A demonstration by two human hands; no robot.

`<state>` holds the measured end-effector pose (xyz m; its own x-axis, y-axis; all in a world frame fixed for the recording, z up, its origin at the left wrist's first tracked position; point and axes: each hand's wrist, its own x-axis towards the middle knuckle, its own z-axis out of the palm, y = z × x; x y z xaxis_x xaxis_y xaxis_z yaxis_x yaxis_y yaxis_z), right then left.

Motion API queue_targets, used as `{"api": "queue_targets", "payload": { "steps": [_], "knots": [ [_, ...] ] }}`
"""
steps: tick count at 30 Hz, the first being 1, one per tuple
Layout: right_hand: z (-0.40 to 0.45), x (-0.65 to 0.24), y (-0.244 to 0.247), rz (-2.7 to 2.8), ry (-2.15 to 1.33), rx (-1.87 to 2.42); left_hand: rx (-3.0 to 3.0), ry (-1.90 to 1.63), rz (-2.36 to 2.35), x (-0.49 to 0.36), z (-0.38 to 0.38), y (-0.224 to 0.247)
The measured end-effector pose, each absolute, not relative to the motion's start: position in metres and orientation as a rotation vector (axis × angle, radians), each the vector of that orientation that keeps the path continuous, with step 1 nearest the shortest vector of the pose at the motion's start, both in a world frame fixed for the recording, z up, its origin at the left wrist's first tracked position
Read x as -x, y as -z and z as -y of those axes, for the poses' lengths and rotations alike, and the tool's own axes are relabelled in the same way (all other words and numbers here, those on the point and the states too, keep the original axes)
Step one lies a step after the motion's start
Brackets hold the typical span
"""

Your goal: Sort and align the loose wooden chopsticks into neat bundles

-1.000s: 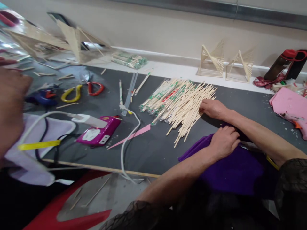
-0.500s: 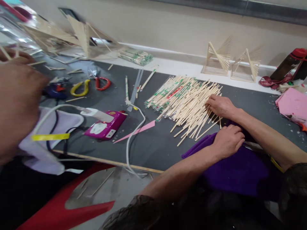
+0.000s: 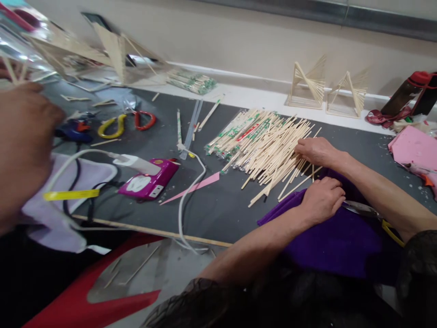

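Note:
A loose pile of thin wooden chopsticks point(image 3: 278, 150) lies on the dark table point(image 3: 232, 218). My right hand point(image 3: 316, 151) is at the right side of this pile, fingertips closed together on a chopstick. Just below it, my left hand point(image 3: 323, 197) is closed over the purple cloth point(image 3: 334, 246) at the table's near edge. Its fingers are curled, and what they hold is hidden. Scissors point(image 3: 363, 209) with a yellow handle lie on the cloth beside my left hand, partly under my right forearm.
Chopsticks in green-printed wrappers point(image 3: 235, 132) lie left of the pile. Two stick models point(image 3: 305, 84) stand at the wall. A magenta power strip point(image 3: 150, 180), a white cable point(image 3: 180, 205) and red-handled scissors point(image 3: 145, 120) are further left. Another person's hand point(image 3: 27, 146) is at the left edge.
My right hand has shifted slightly within the pile, and a few chopsticks near it lie differently. More of the scissors' blades shows beside my left hand. The other person's hand has moved slightly left.

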<state>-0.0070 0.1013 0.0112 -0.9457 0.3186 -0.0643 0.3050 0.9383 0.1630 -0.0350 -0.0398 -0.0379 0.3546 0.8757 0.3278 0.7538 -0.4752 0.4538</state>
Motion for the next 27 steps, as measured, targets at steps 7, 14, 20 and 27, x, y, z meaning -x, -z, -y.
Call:
{"api": "queue_targets", "payload": {
  "steps": [7,14,20,27],
  "knots": [
    [-0.097,0.004,-0.029,-2.998,-0.206,-0.652,-2.349,-0.893,-1.46,0.037,0.036,0.036],
    [-0.094,0.001,-0.031,-3.039,-0.127,-0.775,-2.297,-0.986,-1.456,0.039,0.037,0.033],
    [-0.1,-0.022,-0.041,-3.284,0.47,-1.11,-1.879,-1.288,-1.417,0.046,0.036,0.027],
    [-0.079,-0.055,-0.073,-2.755,1.856,-1.199,-0.981,-1.571,-1.222,0.062,0.027,0.015]
  ]
}}
